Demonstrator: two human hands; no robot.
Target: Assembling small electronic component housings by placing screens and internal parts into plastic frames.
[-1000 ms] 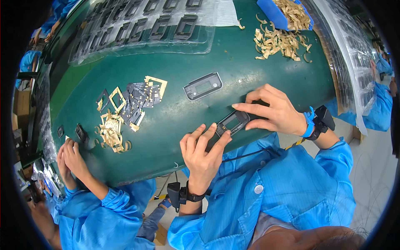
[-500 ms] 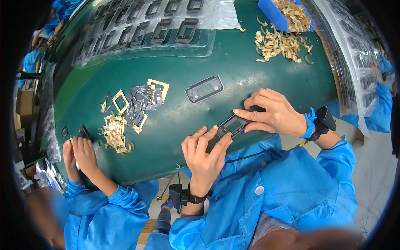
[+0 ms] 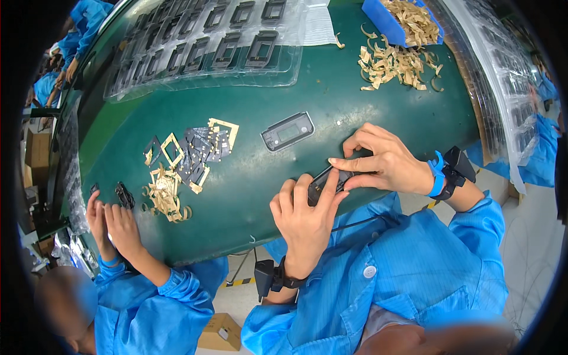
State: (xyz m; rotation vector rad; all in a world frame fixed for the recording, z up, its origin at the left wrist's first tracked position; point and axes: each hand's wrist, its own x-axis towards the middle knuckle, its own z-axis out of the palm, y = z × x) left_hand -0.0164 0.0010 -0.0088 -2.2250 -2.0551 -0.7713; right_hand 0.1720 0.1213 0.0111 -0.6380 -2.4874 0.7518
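Note:
A small black plastic housing [image 3: 318, 188] with a window in it lies at the table's front edge between my hands. My left hand [image 3: 305, 219] is closed round its left end, the index finger laid across the top and covering most of the window. At the other end my right hand [image 3: 387, 164] pinches the housing between thumb and fingers. Whether a smaller piece sits in that pinch is hidden. Just beyond them, a second dark housing [image 3: 288, 132] with a grey window and a round light spot rests on the green table [image 3: 260, 195], touched by neither hand.
Clear trays of black frames [image 3: 228, 50] stand at the back left. A blue bin [image 3: 384, 23] and loose tan strips [image 3: 396, 68] are at the back right. Left of centre lie dark flat sheets [image 3: 204, 148] and more strips [image 3: 165, 195]. A co-worker's hands [image 3: 115, 225] rest farther left.
My left hand has slid right and its index finger now reaches across the housing's window toward my right fingertips. The co-worker's hands have moved away from a small black part.

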